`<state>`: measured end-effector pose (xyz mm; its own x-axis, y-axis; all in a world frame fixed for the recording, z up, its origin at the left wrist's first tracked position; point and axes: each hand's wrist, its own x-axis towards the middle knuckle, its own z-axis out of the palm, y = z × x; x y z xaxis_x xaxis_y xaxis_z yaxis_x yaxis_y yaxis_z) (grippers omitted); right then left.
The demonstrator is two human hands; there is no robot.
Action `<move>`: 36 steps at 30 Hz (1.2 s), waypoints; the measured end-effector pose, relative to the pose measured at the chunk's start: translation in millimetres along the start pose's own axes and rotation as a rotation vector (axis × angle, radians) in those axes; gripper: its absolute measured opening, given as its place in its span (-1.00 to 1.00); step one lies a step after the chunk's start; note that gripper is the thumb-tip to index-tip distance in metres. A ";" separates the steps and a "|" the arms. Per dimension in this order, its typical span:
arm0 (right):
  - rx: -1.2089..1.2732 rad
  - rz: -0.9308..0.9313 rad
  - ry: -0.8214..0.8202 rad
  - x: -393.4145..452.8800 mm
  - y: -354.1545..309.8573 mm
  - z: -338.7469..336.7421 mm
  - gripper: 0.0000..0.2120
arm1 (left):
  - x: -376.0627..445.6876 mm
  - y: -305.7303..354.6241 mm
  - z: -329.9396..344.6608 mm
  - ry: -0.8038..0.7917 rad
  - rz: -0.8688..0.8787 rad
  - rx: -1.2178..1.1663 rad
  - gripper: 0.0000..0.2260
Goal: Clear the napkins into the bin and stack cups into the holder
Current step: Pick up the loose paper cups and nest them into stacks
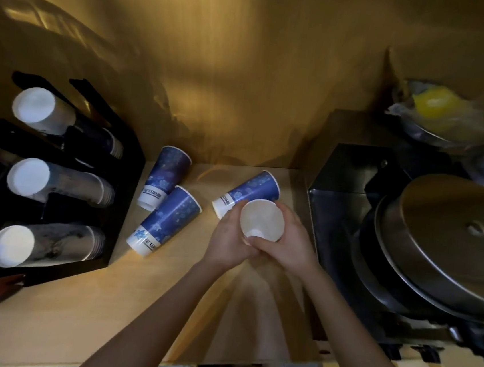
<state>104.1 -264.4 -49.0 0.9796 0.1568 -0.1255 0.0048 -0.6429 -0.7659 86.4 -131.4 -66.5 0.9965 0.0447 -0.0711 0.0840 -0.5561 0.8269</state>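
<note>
Both hands hold one upright paper cup (pixel 262 220) over the wooden counter, its white inside facing me. My left hand (pixel 230 239) wraps its left side and my right hand (pixel 288 242) its right side. Three blue patterned cups lie on their sides on the counter: one (pixel 247 194) just behind my hands, one (pixel 168 172) near the holder, one (pixel 165 221) in front of it. The black cup holder (pixel 125 171) stands at the left with three rows of stacked cups (pixel 55 181), their white bottoms toward me. No napkins or bin are in view.
A metal box (pixel 343 176) and a large pot with a steel lid (pixel 453 235) stand at the right. Bowls and a plastic-wrapped yellow item (pixel 434 105) sit behind them. The wooden counter (pixel 88 301) stretches toward me; a wooden wall rises behind.
</note>
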 end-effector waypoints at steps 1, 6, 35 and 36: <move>-0.012 0.012 0.015 -1.2 4.1 -5.1 -0.15 | 1.3 4.4 6.3 -0.019 0.015 0.006 -0.20; -0.021 0.020 0.063 -10.0 21.4 -20.3 -0.14 | 7.2 14.9 31.2 -0.082 0.059 0.076 -0.21; 0.345 0.522 0.107 79.2 -28.3 90.5 -0.43 | 27.6 -71.2 -81.1 0.152 -0.215 0.679 -0.31; 0.341 0.568 0.155 77.3 -22.4 92.0 -0.39 | 26.8 -76.8 -80.1 0.142 -0.224 0.698 -0.26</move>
<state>161.3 -168.9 -99.5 0.8290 -0.2610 -0.4945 -0.5575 -0.3171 -0.7672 106.8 -20.9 -87.2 0.9504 0.2994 -0.0840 0.3109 -0.9166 0.2515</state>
